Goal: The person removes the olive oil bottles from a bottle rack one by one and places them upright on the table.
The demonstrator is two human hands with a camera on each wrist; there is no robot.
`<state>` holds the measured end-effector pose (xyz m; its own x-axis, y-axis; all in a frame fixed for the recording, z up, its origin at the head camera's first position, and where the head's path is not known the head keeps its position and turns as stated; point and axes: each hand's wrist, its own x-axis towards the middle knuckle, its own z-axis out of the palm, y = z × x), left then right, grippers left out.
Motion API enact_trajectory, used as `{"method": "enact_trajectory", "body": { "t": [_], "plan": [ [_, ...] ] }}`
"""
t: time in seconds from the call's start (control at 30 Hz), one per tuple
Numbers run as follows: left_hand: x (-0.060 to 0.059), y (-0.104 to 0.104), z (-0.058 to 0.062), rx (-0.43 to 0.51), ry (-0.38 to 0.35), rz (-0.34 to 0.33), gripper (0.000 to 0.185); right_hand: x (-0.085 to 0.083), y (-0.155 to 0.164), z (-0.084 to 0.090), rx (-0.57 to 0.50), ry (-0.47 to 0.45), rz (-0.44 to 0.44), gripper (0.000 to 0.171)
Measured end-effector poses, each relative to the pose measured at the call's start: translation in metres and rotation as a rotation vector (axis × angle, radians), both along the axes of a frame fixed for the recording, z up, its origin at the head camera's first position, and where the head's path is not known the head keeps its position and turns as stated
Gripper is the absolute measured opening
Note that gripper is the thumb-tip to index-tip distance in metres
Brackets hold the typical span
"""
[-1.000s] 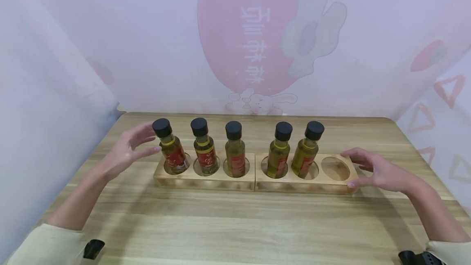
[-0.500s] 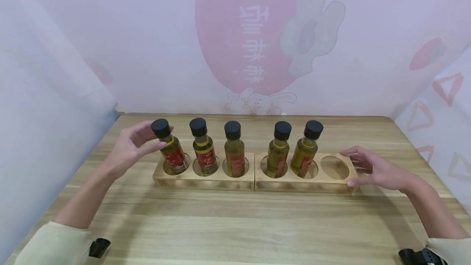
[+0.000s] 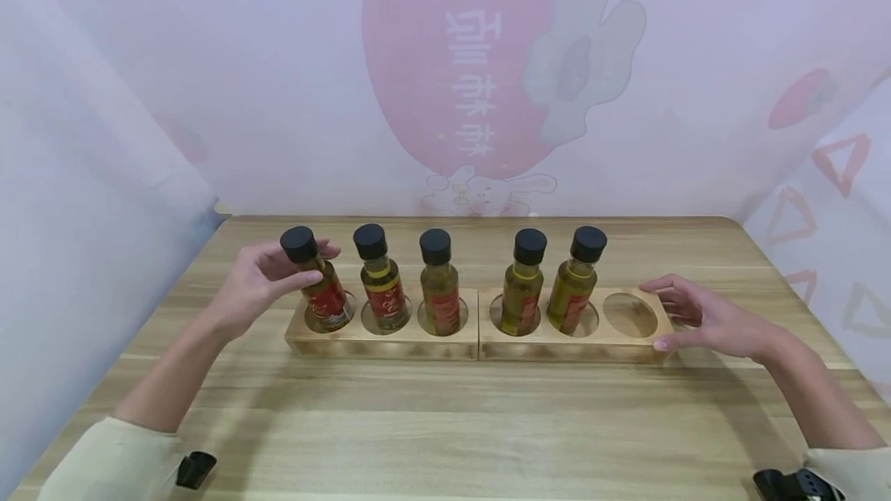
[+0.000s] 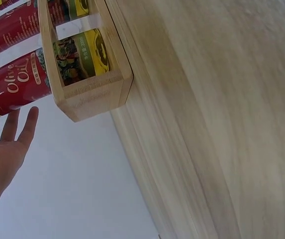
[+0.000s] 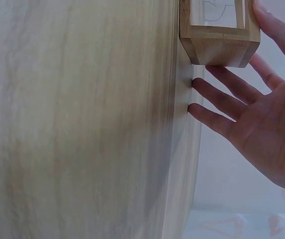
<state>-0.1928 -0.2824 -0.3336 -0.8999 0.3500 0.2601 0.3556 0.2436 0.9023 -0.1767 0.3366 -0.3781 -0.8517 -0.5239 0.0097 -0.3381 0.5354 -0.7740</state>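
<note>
The left hand (image 3: pixel 261 284) curls loosely around the leftmost bottle (image 3: pixel 315 281) in the left wooden holder (image 3: pixel 379 342), thumb at the neck; the right hand (image 3: pixel 703 315), fingers straight, touches the right holder (image 3: pixel 571 345) beside its empty hole (image 3: pixel 629 315); a careless lift can tip the neighbouring bottle (image 3: pixel 379 278) on the desk (image 3: pixel 445 424).

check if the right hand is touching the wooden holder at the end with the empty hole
Touching. In the right wrist view the right hand has its thumb lying against the end face of the wooden holder, with no gap visible.
</note>
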Motion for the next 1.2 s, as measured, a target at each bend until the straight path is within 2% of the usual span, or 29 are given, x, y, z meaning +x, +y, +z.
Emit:
{"method": "enact_trajectory", "body": {
  "t": [0.4,1.2],
  "plan": [
    [-0.0004,0.0019,-0.0022,0.099,-0.045,-0.026,0.032,-0.0018,0.0030,-0.0020,-0.007,0.021,0.011,0.072],
    [-0.0004,0.0042,-0.0001,0.121,-0.007,0.016,0.028,-0.0024,0.0036,0.0000,0.014,-0.005,0.007,0.072]
  ]
}}
